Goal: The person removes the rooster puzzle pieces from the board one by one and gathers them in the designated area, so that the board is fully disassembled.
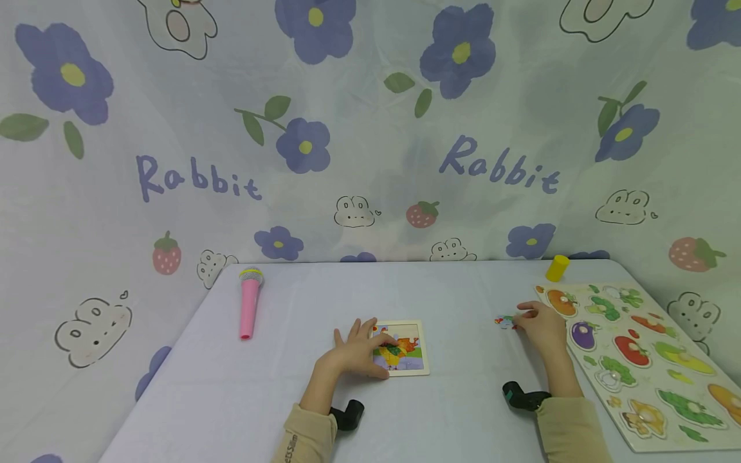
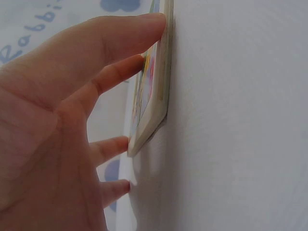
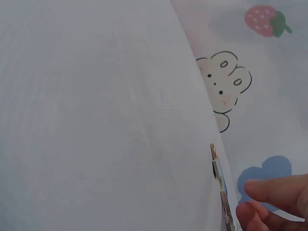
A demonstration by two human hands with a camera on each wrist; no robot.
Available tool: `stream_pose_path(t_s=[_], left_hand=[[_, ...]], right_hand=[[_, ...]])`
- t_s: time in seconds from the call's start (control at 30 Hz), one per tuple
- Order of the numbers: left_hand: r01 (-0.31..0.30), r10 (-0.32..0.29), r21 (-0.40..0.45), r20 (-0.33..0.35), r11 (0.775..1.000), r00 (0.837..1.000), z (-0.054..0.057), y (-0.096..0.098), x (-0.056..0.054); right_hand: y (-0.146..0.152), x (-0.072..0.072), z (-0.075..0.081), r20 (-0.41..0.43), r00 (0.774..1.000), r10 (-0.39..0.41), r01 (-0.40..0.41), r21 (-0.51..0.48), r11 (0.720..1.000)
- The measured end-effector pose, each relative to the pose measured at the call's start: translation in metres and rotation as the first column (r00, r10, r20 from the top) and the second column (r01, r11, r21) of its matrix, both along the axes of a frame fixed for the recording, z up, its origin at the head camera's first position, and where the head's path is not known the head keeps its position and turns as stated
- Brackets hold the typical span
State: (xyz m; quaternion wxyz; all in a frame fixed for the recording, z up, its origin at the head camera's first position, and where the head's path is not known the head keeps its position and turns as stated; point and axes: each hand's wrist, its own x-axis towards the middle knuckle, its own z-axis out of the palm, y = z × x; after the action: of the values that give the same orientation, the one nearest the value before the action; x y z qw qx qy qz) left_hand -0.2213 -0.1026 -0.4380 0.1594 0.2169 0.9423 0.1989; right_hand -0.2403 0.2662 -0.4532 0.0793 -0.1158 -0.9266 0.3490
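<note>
Left hand spread over and touching the framed puzzle beneath it; right hand beside loose pieces on the bench, pinching or not I cannot tell; these look thin, light, stiff, likely best lifted by their edges

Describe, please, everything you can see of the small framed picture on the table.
The small framed picture is a flat, rectangular board with a pale, wood-like rim around a colourful scene in orange, yellow, green and lilac. It lies face up on the white table, partly under the left hand, whose thumb touches the rim while another finger reaches over the scene.
</note>
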Motion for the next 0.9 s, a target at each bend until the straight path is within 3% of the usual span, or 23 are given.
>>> stream_pose_path(t_s=[0.37, 0.67, 0.9], left_hand=[[-0.006, 0.006, -0.001, 0.002, 1.0, 1.0, 0.001, 0.001, 0.001], [-0.006, 0.006, -0.003, 0.004, 1.0, 1.0, 0.0, 0.001, 0.001], [-0.014, 0.014, -0.01, -0.001, 1.0, 1.0, 0.0, 0.001, 0.001]], right_hand=[[-0.008, -0.002, 0.004, -0.052, 0.999, 0.018, -0.025, -0.139, 0.99], [-0.025, -0.007, 0.011, -0.03, 0.999, 0.044, -0.052, -0.361, 0.931], [-0.038, -0.009, 0.014, -0.04, 0.996, 0.079, -0.089, -0.394, 0.915]])
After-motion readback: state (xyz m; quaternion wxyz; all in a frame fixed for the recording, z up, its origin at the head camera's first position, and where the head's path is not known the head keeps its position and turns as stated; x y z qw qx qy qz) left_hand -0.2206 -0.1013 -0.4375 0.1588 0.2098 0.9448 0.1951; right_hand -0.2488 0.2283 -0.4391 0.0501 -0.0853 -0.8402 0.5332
